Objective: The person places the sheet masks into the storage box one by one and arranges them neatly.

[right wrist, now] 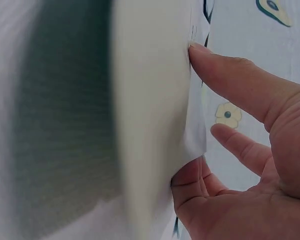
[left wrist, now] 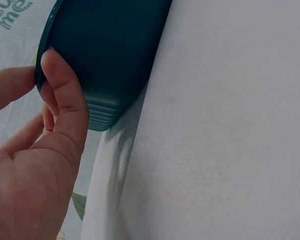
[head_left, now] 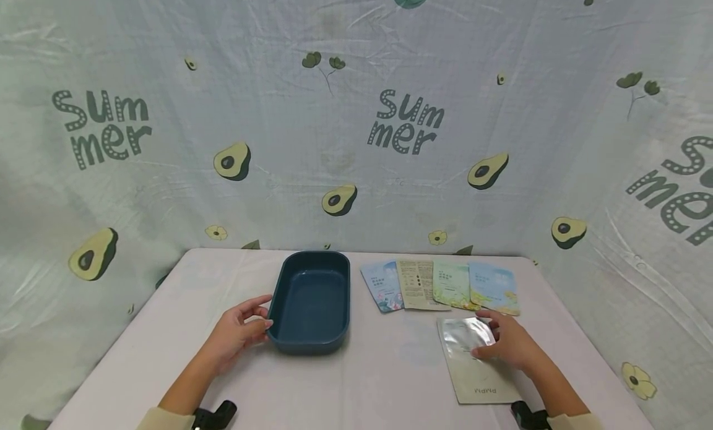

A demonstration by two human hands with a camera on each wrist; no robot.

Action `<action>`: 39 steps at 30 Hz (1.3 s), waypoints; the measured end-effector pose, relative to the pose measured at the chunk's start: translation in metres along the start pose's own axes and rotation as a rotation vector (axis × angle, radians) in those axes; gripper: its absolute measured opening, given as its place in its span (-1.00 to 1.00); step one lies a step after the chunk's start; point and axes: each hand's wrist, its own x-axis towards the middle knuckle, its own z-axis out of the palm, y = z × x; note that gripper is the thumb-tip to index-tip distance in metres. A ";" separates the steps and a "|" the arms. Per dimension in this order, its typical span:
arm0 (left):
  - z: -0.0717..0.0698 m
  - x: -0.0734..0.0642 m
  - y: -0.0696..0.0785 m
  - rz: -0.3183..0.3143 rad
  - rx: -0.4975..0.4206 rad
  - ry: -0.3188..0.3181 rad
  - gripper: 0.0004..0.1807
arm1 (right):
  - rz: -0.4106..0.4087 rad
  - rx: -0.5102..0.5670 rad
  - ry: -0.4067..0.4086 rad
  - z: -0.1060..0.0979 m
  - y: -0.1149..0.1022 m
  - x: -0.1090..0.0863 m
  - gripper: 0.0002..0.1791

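On the left of the table in the head view is a deep dark-blue rectangular tray (head_left: 309,309) with rounded corners. My left hand (head_left: 234,334) pinches its left rim between thumb and fingers; in the left wrist view the thumb (left wrist: 65,95) lies against the outer wall. At the right, my right hand (head_left: 509,343) holds a flat silver and off-white face mask packet (head_left: 473,380) near its far right side. The right wrist view has the thumb (right wrist: 235,75) on that packet's edge, while other fingers partly go behind it.
Beyond the right hand, several similar packets lie overlapping in a row: a blue one (head_left: 381,284), a beige one (head_left: 416,281), a green one (head_left: 452,284) and a light-blue one (head_left: 492,288). A printed avocado cloth (head_left: 278,120) hangs behind the pale table (head_left: 384,380).
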 end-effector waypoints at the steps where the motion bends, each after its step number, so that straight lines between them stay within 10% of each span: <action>1: 0.000 0.000 0.000 -0.005 -0.007 0.000 -0.30 | -0.004 0.008 -0.001 0.000 0.000 0.000 0.07; 39: -0.002 0.000 -0.002 -0.023 -0.079 -0.062 -0.23 | 0.035 0.144 0.004 -0.006 0.003 -0.001 -0.04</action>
